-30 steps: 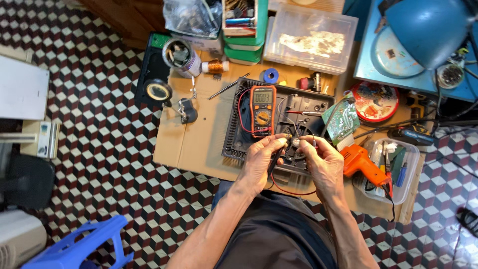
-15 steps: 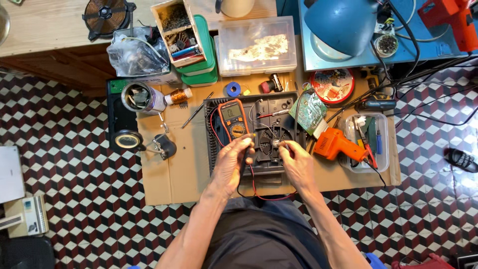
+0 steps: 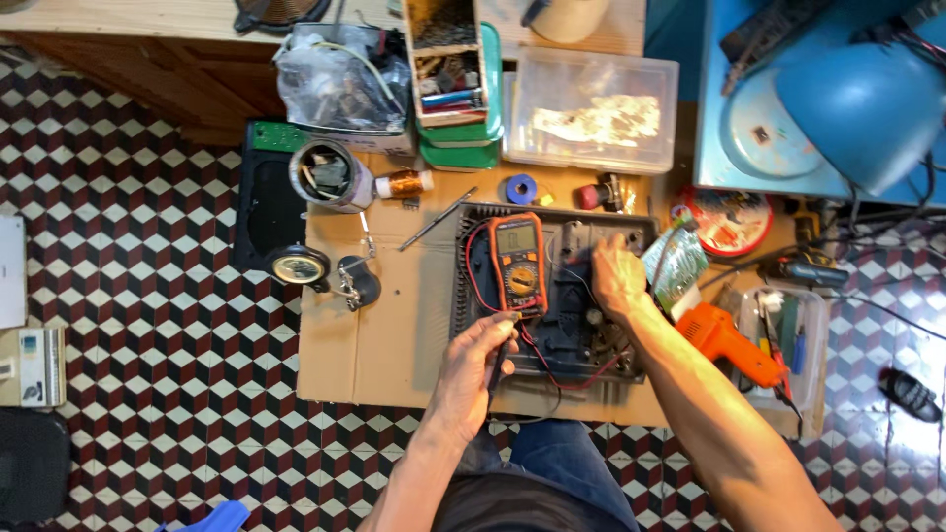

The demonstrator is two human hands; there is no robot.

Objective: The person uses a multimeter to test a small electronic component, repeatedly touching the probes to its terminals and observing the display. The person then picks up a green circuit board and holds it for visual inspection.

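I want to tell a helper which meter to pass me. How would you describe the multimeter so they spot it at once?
Find the cardboard sheet on the checkered floor, then the open black plastic case lying on it. The multimeter rests on that case's left part, just above the left hand. It is the only orange-edged, upright box with a grey screen, a round dial and red leads.

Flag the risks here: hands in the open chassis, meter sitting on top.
1. The orange multimeter lies on the open black chassis; a tug on its red lead, looped past the near edge, might drag it off.
2. The right hand reaches among the exposed parts while the left hand holds a probe; a slip could bridge contacts.
3. The orange power tool lies close beside the right forearm and could get knocked.
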